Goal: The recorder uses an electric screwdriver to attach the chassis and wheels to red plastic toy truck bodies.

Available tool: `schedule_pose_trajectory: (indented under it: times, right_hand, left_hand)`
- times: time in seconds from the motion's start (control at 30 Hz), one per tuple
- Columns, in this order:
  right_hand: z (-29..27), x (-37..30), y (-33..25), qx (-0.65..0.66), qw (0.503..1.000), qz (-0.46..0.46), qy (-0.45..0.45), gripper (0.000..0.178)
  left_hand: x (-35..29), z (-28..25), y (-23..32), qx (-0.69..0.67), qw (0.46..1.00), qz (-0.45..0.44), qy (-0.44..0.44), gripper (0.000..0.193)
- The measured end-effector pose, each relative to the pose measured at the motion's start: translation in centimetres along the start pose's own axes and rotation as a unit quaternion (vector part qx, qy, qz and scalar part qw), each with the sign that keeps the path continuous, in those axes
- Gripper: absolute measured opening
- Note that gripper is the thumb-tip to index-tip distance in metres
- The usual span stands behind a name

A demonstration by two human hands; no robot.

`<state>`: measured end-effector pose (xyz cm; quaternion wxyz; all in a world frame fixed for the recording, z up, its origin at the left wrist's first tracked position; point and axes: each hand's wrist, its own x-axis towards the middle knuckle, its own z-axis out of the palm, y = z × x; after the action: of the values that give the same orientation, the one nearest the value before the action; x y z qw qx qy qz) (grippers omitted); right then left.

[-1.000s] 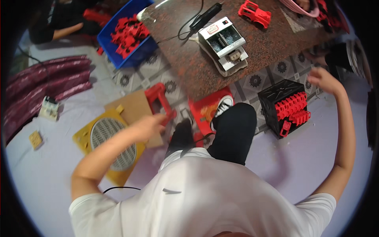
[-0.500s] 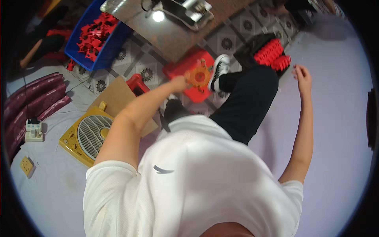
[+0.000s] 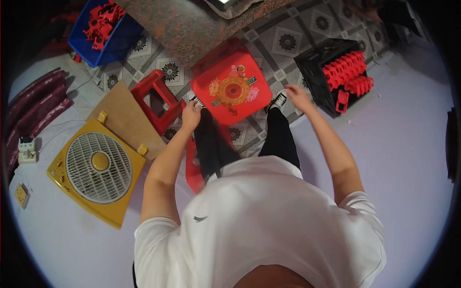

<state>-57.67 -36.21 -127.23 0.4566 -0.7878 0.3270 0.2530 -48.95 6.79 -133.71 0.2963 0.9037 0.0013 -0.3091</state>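
Off the near corner of the worktop [image 3: 192,33]: red frame [image 3: 170,91]; my left hand [image 3: 191,116] beside it, grip unclear; flowered red stool [image 3: 233,91] on tiled floor [image 3: 287,42]; right hand [image 3: 298,99] slack, nothing held; black crate [image 3: 312,79]. Shoes [image 3: 278,100] crowd the stool; a misstep could trip me.

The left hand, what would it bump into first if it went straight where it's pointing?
Probably the red flowered seat, at its left edge: the left hand points up the picture toward it. A shoe shows there too but looks lower; depth is hard to judge.
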Motion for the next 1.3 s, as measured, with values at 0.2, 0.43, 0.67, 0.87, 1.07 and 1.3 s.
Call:
schedule_pose_trajectory:
  times: [0.2, 0.43, 0.67, 0.87, 1.07, 1.3]
  right_hand:
    - [11.7, 10.7, 6.6, -0.014, 0.987, -0.155, 0.049, 0.047]
    - [13.2, 11.0, 4.2, -0.014, 0.962, -0.191, 0.194, 0.036]
    - [14.6, 10.9, 5.4, 0.122, 0.974, -0.116, 0.148, 0.036]
    - [12.5, 11.3, 0.4, -0.074, 0.916, -0.29, 0.268, 0.043]
    - [23.6, 5.5, 2.6, -0.238, 0.782, -0.576, -0.028, 0.043]
    - [14.4, 5.9, 2.0, -0.064, 0.931, -0.339, 0.118, 0.039]
  left_hand:
    - [7.6, 4.8, 7.7, 0.126, 0.961, 0.194, 0.151, 0.057]
    - [14.8, 11.3, 12.8, 0.251, 0.923, 0.232, 0.176, 0.065]
    - [-3.1, 22.9, 8.9, 0.246, 0.868, 0.405, -0.148, 0.059]
    - [-12.2, 17.3, -6.4, 0.047, 0.975, 0.14, -0.168, 0.019]
    - [0.8, 10.1, -3.0, -0.507, 0.794, -0.33, -0.049, 0.072]
    - [4.3, 9.5, -3.6, -0.516, 0.816, -0.244, -0.091, 0.07]
